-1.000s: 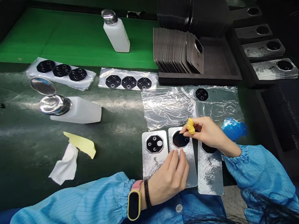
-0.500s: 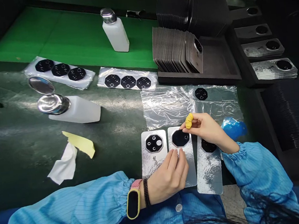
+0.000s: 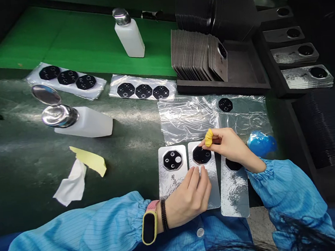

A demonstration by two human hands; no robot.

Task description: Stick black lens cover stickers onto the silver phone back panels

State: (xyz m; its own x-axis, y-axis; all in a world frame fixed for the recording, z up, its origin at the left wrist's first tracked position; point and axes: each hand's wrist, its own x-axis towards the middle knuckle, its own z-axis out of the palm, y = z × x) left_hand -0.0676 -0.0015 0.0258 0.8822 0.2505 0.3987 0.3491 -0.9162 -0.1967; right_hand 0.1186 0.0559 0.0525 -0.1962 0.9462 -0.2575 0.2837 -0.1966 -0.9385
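Observation:
Three silver phone back covers lie side by side near the table's front edge. My left hand (image 3: 190,197) rests with curled fingers on the lower half of the middle cover (image 3: 208,177), pressing it down. My right hand (image 3: 229,146), with a yellow finger cot (image 3: 208,137) on one finger, pinches the black octagonal camera plate (image 3: 201,155) at the top of that cover. The left cover (image 3: 172,169) carries a fitted camera plate with lens holes. My right wrist partly hides the right cover (image 3: 235,192).
Clear plastic sheets (image 3: 190,116) lie behind the covers, one bearing a loose black plate (image 3: 225,104). Two strips of plates (image 3: 144,91) lie further left. A tipped dispenser bottle (image 3: 78,121), an upright bottle (image 3: 129,33), wipes (image 3: 79,174), a tray of stacked covers (image 3: 198,55) and a blue object (image 3: 262,143) surround them.
My right hand has shifted slightly left and up over the middle cover's camera plate. My left hand has stayed put on the cover.

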